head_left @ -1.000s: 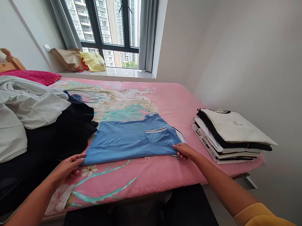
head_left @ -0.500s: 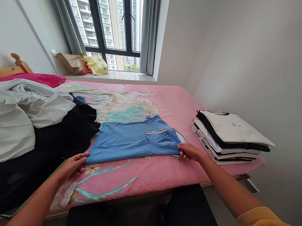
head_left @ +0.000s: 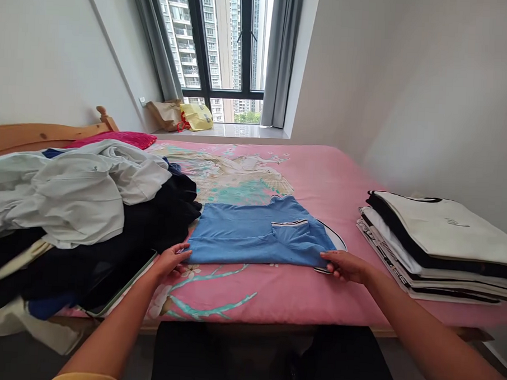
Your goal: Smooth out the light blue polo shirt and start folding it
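A blue shirt [head_left: 239,231] lies partly folded on the bed, its striped-edge pocket facing up and its collar toward the far right. My left hand [head_left: 172,261] pinches the near left corner of the shirt between thumb and fingers. At the near right corner, my right hand [head_left: 341,263] grips the cloth beside a white, dark-edged part that sticks out from under the blue. The undersides of both grips are hidden.
A heap of loose clothes [head_left: 85,199] covers the left of the bed, with a dark-screened tablet [head_left: 119,282] at its near edge. A stack of folded shirts [head_left: 448,243] stands at the right. Pink bedding [head_left: 317,176] spreads beneath; bags [head_left: 168,115] sit on the windowsill.
The view has swung left, so everything appears further right and more of the clothes heap shows. Both hands keep their hold on the blue shirt, which looks nearly unchanged.
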The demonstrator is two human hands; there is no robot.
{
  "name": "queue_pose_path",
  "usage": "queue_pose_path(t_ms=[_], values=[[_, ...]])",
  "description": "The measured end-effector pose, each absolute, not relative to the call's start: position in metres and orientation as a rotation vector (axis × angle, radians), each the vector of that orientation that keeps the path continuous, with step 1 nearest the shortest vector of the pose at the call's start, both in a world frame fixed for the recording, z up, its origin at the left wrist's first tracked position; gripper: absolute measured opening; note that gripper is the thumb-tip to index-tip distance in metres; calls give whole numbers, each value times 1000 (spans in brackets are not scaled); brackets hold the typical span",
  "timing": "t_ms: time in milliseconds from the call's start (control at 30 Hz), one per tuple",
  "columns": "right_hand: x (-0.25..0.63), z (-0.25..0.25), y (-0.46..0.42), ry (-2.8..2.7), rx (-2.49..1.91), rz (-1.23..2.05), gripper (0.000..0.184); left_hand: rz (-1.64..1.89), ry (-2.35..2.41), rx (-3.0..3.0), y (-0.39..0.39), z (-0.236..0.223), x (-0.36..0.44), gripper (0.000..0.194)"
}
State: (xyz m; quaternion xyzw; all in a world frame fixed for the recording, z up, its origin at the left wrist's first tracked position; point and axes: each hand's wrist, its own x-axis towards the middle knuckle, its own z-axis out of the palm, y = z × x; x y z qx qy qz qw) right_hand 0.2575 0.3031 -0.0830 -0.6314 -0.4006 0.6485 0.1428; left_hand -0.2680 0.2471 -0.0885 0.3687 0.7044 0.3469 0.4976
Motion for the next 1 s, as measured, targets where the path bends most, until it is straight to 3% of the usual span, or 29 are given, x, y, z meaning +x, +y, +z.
queue_pose_path(t_ms=[200, 400, 600, 733, 1000], values=[[266, -92, 286, -1185, -1787, 1882, 21, 784, 1632, 966, 241, -83, -278, 72], [265, -96, 276, -1250, -1839, 1925, 34, 707, 1665, 916, 236, -88, -283, 81], [260, -93, 273, -1306, -1936, 1852, 28, 726, 1697, 1067, 239, -81, -276, 85], [260, -88, 269, -1287, -1859, 1876, 34, 648, 1799, 1017, 241, -83, -276, 88], [251, -109, 273, -1593, -2140, 1400, 30, 756, 1996, 1231, 249, -103, -276, 67]])
